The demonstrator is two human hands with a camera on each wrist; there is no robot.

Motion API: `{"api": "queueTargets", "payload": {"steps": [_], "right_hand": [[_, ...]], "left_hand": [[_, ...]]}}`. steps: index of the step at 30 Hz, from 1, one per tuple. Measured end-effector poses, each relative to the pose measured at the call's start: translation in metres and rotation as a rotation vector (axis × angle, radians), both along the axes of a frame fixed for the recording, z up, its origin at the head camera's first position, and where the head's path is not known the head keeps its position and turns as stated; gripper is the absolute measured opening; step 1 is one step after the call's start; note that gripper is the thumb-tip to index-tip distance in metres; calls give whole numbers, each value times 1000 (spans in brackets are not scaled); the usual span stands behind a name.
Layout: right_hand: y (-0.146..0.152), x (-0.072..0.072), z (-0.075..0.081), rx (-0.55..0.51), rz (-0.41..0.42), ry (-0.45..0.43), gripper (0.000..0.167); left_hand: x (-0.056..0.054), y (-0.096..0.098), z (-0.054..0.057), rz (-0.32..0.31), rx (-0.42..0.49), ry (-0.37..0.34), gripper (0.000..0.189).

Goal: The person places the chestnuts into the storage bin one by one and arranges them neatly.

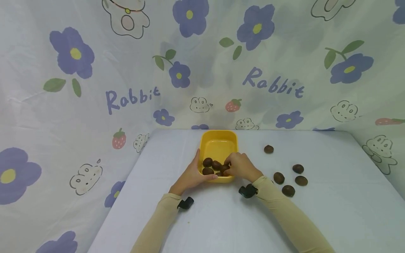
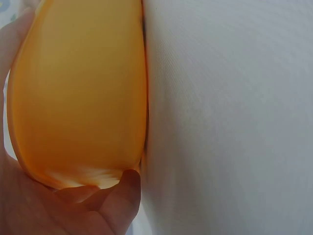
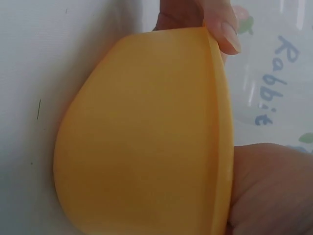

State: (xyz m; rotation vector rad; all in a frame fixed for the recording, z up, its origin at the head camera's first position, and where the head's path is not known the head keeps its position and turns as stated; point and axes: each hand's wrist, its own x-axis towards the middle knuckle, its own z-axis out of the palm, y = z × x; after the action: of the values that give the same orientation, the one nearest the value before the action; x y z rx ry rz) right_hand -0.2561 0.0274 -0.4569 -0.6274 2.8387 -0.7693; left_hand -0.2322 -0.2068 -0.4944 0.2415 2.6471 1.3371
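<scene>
A yellow plastic box [image 1: 218, 149] stands on the table with several brown chestnuts [image 1: 207, 162] gathered at its near end. My left hand [image 1: 191, 175] grips the box at its near left corner, thumb along the near rim. In the left wrist view its fingers [image 2: 124, 200] curl around the box wall. Reaching over the right rim, my right hand [image 1: 242, 166] has its fingertips down inside, around a chestnut [image 1: 224, 168] at the near right. In the right wrist view the box wall [image 3: 146, 137] hides those fingertips.
To the right of the box, several loose chestnuts [image 1: 279, 178] lie on the white tabletop [image 1: 341, 211]. One chestnut [image 1: 268, 149] sits farther back. A printed cloth [image 1: 218, 70] with flowers and rabbits hangs behind and along the sides.
</scene>
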Motion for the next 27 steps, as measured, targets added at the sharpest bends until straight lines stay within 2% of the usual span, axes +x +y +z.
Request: {"api": "queueTargets", "payload": {"steps": [10, 15, 20, 27], "right_hand": [[-4, 2, 2, 42, -29, -75, 23], [0, 3, 4, 20, -19, -79, 27], [16, 6, 15, -75, -23, -21, 36], [57, 13, 40, -223, -88, 31, 35]], "left_hand": [[1, 2, -1, 11, 4, -14, 141], [0, 1, -4, 5, 9, 8, 141], [-1, 0, -6, -20, 34, 32, 139], [0, -1, -3, -18, 35, 39, 138]]}}
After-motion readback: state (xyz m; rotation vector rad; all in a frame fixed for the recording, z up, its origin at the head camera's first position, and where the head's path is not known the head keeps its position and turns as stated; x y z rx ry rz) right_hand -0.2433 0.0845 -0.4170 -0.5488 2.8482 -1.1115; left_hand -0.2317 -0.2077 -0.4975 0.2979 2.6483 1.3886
